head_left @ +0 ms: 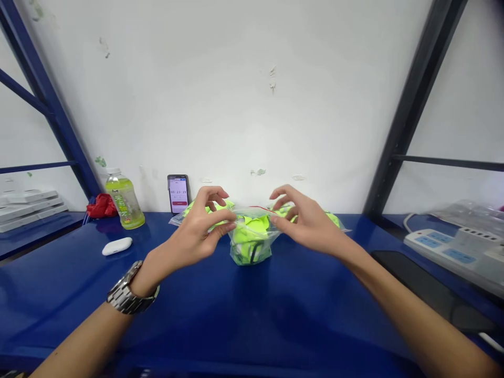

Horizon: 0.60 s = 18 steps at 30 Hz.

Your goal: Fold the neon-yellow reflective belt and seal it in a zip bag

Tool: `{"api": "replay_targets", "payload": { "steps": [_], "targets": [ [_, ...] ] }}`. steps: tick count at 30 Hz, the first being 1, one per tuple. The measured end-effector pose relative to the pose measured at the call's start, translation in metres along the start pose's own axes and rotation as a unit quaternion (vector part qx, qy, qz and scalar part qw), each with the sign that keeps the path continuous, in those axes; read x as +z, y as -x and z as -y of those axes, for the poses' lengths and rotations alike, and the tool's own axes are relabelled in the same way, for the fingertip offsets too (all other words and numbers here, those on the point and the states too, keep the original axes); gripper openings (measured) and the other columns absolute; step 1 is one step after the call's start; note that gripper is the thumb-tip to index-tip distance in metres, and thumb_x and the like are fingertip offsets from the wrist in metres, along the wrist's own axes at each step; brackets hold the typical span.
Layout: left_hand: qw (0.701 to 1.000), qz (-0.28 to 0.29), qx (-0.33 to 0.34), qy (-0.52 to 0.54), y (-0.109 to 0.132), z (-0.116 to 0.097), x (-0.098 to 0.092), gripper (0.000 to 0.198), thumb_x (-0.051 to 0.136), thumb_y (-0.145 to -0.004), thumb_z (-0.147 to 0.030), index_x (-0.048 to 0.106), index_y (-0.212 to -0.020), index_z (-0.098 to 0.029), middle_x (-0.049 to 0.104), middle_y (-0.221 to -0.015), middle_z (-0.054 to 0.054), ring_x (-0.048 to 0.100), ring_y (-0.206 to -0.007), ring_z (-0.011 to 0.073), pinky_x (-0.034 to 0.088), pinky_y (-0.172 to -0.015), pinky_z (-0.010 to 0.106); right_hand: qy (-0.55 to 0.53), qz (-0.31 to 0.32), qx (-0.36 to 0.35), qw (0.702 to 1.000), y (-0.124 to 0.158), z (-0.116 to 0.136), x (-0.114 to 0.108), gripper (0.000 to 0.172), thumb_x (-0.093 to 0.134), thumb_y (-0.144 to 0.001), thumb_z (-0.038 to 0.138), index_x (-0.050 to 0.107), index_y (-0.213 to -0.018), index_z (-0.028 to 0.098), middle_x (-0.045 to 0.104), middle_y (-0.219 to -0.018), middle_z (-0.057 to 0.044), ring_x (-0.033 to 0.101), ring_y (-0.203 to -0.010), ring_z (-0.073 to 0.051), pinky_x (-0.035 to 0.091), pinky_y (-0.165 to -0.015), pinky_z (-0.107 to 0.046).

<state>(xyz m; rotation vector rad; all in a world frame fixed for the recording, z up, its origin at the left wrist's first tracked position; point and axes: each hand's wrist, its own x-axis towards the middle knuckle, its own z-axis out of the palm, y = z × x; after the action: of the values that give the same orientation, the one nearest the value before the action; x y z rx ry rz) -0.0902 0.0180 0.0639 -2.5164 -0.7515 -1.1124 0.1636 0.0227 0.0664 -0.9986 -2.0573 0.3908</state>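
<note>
A see-through zip bag [252, 247] with neon yellow-green fabric-like contents stands on the blue table in front of me. A red line runs along its mouth at the top. My left hand [202, 223] pinches the left end of the bag's upper edge between thumb and index finger. On the opposite side, my right hand [301, 218] grips the right end with thumb and fingers, the other fingers curled above it. More plastic bags with the same bright contents lie behind both hands, partly hidden by them. A metal watch [129, 291] sits on my left wrist.
Toward the back left are a bottle of yellow-green drink [125, 202], a red cloth item [102, 206], a white earbud case [117, 246] and an upright phone [178, 193] showing a timer. A power strip [449, 249] and a dark flat object [425, 289] lie at right.
</note>
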Motion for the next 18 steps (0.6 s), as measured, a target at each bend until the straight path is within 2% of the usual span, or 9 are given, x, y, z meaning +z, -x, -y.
{"api": "replay_targets", "payload": {
  "steps": [3, 6, 9, 12, 18],
  "targets": [
    [0.998, 0.035, -0.042, 0.029, -0.004, 0.009, 0.0, 0.011, 0.048, -0.092, -0.018, 0.059, -0.091, -0.02, 0.044, -0.108, 0.007, 0.051, -0.085, 0.0159, 0.051, -0.075, 0.035, 0.02, 0.034, -0.131, 0.991, 0.004, 0.007, -0.006, 0.02, 0.045, -0.092, 0.028, 0.054, -0.11, 0.026, 0.052, -0.123, -0.008, 0.059, -0.097, -0.019, 0.051, -0.07, -0.028],
    [0.995, 0.059, -0.06, 0.044, -0.008, 0.015, -0.002, 0.01, 0.046, -0.093, -0.021, 0.055, -0.095, -0.02, 0.048, -0.105, 0.007, 0.053, -0.081, 0.0143, 0.051, -0.071, 0.031, 0.112, 0.074, -0.162, 0.978, 0.006, 0.011, -0.011, 0.025, 0.044, -0.094, 0.037, 0.062, -0.109, 0.027, 0.048, -0.129, -0.01, 0.053, -0.111, -0.024, 0.049, -0.082, -0.036],
    [0.994, 0.079, -0.065, 0.034, -0.012, 0.02, -0.006, 0.01, 0.047, -0.094, -0.026, 0.053, -0.093, -0.019, 0.05, -0.107, 0.007, 0.054, -0.078, 0.013, 0.05, -0.071, 0.031, 0.195, 0.111, -0.145, 0.964, 0.005, 0.01, -0.015, 0.038, 0.05, -0.089, 0.051, 0.06, -0.118, 0.028, 0.05, -0.127, -0.012, 0.052, -0.111, -0.028, 0.048, -0.085, -0.042],
    [0.992, 0.104, -0.067, 0.019, -0.015, 0.022, -0.01, 0.014, 0.048, -0.094, -0.031, 0.052, -0.09, -0.018, 0.051, -0.106, 0.006, 0.054, -0.078, 0.0128, 0.049, -0.073, 0.031, 0.223, 0.123, -0.149, 0.956, 0.0, 0.005, -0.017, 0.039, 0.046, -0.092, 0.051, 0.058, -0.121, 0.028, 0.053, -0.12, -0.012, 0.052, -0.108, -0.028, 0.046, -0.083, -0.041],
    [0.988, 0.149, -0.034, -0.016, -0.021, 0.025, -0.018, 0.014, 0.054, -0.091, -0.03, 0.054, -0.085, -0.018, 0.053, -0.095, 0.005, 0.053, -0.074, 0.0127, 0.043, -0.065, 0.026, 0.287, 0.111, -0.178, 0.935, -0.012, 0.0, -0.021, 0.031, 0.047, -0.093, 0.045, 0.064, -0.1, 0.021, 0.062, -0.097, -0.009, 0.056, -0.09, -0.022, 0.043, -0.073, -0.031]
  ]
}}
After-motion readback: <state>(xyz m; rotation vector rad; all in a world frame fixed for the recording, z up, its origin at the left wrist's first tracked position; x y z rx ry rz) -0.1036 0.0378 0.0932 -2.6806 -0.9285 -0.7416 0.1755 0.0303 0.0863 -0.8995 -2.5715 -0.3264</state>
